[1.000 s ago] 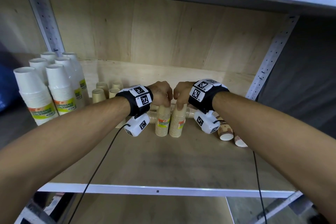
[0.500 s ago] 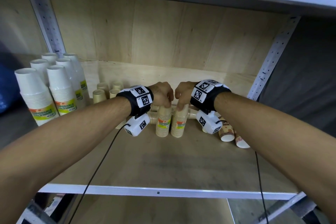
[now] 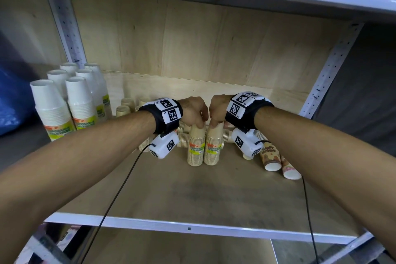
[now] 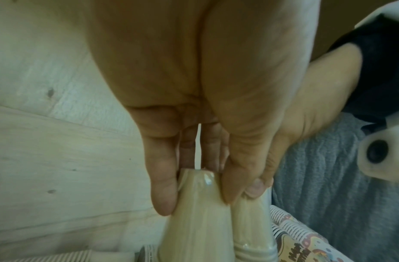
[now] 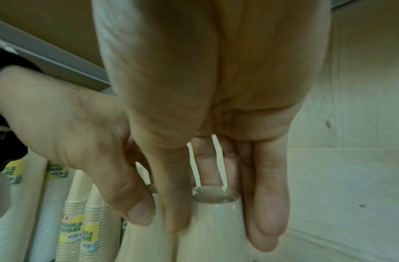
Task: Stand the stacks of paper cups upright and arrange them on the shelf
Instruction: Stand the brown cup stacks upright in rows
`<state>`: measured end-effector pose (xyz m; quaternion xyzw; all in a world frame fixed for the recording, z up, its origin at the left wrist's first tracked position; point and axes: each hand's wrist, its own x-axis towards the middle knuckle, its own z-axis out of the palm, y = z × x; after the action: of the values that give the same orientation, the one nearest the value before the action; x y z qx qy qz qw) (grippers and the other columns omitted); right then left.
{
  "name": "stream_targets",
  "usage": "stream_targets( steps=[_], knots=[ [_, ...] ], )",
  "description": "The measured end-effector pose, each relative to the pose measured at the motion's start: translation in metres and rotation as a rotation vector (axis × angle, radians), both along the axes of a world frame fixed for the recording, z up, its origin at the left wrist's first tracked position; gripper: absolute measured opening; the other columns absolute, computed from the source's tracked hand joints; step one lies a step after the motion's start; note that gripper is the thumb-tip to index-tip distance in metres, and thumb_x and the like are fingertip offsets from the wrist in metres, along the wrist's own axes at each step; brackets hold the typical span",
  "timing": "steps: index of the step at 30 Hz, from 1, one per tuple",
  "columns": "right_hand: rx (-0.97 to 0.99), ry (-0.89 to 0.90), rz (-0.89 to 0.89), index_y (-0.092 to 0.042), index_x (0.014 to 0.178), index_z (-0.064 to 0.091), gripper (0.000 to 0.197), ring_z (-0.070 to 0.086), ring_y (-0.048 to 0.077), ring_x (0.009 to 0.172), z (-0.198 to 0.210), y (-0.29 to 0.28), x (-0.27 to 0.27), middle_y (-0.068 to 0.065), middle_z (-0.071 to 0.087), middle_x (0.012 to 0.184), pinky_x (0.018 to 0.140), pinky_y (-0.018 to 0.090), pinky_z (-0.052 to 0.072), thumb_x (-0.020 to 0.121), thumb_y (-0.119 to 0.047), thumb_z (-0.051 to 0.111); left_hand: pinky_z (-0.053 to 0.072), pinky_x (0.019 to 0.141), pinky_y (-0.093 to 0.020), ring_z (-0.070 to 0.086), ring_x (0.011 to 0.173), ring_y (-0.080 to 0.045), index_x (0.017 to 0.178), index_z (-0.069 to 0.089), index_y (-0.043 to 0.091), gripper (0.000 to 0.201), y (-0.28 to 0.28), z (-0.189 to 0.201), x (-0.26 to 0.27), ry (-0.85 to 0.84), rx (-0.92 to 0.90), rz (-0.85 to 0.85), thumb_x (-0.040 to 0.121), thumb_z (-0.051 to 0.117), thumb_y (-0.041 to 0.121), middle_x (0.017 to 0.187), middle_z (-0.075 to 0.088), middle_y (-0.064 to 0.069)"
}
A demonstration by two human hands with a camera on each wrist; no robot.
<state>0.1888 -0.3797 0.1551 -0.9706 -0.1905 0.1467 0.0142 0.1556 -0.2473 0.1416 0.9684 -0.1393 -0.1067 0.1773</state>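
gripping from straight above, we have each hand on the top of its own stack: our left hand (image 3: 194, 111) pinches the narrow upper end of the left tall stack of beige paper cups with a yellow label (image 3: 195, 148), thumb and fingers (image 4: 163, 191) curled round it, and our right hand (image 3: 218, 109) does the same to the matching right beige stack (image 3: 213, 147). both stacks stand upright, long axis vertical, touching each other side by side at mid-depth on the pale wooden shelf board (image 3: 192, 195). behind them more beige stacks (image 3: 228, 135) lie on their sides, long axis running left to right, and two patterned cup stacks (image 3: 271, 158) lie tipped over to the right. the upright white cup stacks (image 3: 79, 100) fill the left end, with small beige stacks (image 3: 123, 110) beside them. we judge the pair belongs over to the left beside those, so the left hand is nearer that spot and leads
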Motion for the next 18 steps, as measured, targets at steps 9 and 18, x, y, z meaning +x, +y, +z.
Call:
stream_targets(
  steps=[9,18],
  knots=[
    [0.056,0.099,0.014,-0.004,0.077,0.073,0.034,0.072,0.023,0.064,0.007,0.022,-0.004,0.011,0.072,0.073,0.073,0.039,0.059,0.063,-0.033,0.082,0.056,0.07,-0.025,0.065,0.093,-0.016,0.113,0.068,0.018,0.034,0.024,0.009,-0.013,0.036,-0.045,0.049,0.08,0.073,0.012,0.106,0.066,0.001],
    [0.103,0.091,0.084,-0.011,0.063,0.062,0.026,0.067,0.019,0.054,0.014,0.066,-0.018,0.006,0.063,0.059,0.059,0.026,0.053,0.068,-0.03,0.079,0.059,0.078,-0.037,0.068,0.099,-0.031,0.101,0.072,0.023,0.027,0.07,0.022,-0.027,0.066,0.005,0.135,0.077,0.073,0.01,0.091,0.066,0.001]
  ],
)
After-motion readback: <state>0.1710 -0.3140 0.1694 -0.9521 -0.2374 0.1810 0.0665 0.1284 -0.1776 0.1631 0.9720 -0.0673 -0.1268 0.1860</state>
